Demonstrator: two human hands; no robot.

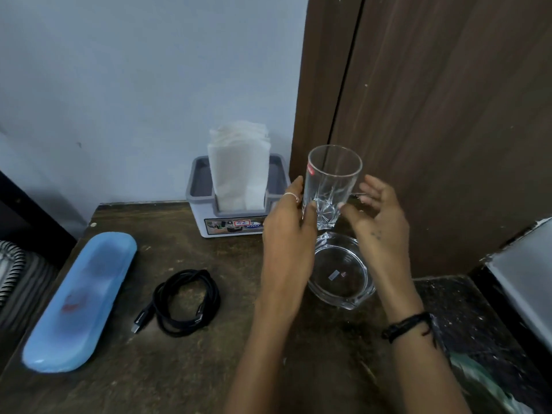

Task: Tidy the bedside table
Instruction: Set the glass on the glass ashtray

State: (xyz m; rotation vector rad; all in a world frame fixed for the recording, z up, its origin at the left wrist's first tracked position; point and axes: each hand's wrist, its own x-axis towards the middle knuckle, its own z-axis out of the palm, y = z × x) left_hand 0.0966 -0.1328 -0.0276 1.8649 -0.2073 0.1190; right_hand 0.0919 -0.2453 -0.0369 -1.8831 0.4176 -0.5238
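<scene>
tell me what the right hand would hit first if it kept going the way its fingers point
Most likely the glass that the left hand holds: the right hand's fingers sit open beside it, pointing up and inward. Depth is uncertain.

Pale wall (119,70) behind — brown wooden door (448,115) right.

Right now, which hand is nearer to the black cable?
Left. The left hand holds the glass just right of the black cable; the right hand is farther right, beyond the glass.
</scene>
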